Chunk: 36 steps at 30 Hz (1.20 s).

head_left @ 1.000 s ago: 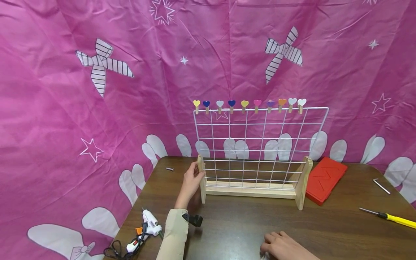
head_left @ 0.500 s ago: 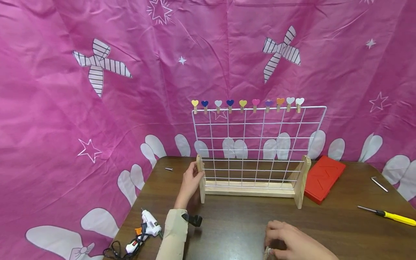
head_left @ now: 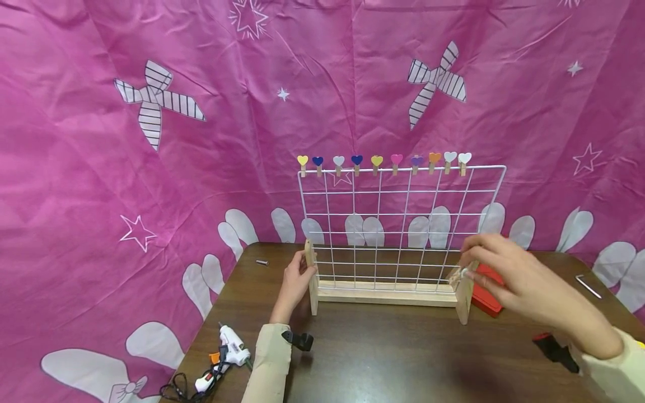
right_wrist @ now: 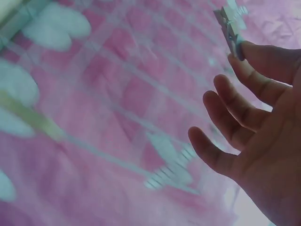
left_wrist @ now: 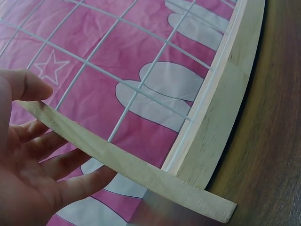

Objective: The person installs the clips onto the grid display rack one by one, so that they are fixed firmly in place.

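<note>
A white wire grid stands in a wooden stand (head_left: 388, 299), with a row of heart-topped clothespins (head_left: 377, 162) along its top edge. My left hand (head_left: 296, 281) grips the stand's left upright (left_wrist: 124, 160), thumb on one side and fingers on the other. Between the thumb and index finger of my right hand (head_left: 519, 274) is a small wooden clothespin (right_wrist: 230, 32); the other fingers are spread loosely in the right wrist view. That hand is in front of the stand's right upright (head_left: 464, 305) and covers its upper part.
Behind the right hand lies a red case (head_left: 487, 296), partly hidden. An L-shaped hex key (head_left: 588, 286) is at the far right. A screw (head_left: 262, 262) lies at the back left, and a glue gun (head_left: 234, 346) with its cord at the front left.
My right hand has risen from the table's front with the clothespin and moved forward and right to the rack's right upright. The left hand keeps its hold.
</note>
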Motion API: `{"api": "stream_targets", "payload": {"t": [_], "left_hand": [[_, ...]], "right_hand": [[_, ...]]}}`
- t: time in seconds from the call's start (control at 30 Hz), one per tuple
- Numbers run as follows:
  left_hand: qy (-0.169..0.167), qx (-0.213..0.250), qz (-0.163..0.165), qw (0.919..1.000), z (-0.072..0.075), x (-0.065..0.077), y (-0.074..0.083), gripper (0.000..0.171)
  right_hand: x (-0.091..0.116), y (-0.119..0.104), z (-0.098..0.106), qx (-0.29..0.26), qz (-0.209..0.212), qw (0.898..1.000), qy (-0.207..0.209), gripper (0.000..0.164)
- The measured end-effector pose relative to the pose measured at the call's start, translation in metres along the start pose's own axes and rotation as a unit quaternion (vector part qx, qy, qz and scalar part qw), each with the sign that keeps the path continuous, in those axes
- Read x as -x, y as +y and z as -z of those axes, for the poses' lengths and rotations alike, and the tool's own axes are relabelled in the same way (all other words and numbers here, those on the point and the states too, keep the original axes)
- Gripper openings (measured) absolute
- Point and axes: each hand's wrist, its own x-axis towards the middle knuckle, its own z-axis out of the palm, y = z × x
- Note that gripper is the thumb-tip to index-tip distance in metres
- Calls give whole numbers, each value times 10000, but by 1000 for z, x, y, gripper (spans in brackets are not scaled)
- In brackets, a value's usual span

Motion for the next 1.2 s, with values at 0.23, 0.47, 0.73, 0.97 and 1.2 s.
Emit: {"api": "stream_targets", "payload": {"t": [0.23,0.47,0.73,0.97,1.2], "left_hand": [[19,28,53,10000,0,-5,-20,36],[120,-31,132,9998,1,-9,-39,36],[84,-17,28,10000,-3,-11,-38,36],[81,-54,29,9999,-3,-11,-34,36],[-36,-94,4,9999,0,-2,-5,36]], "right_hand": [[-58,39,71,880,503,9948,-43,30],[-100,67,102,1334,466,9890,-440,34],[-117,81,106,1864,233,9790,-796,30],[-124,84,103,1992,-184,9714,-1278,25],[-124,84,103,1910,-898,9646,-1580,13]]}}
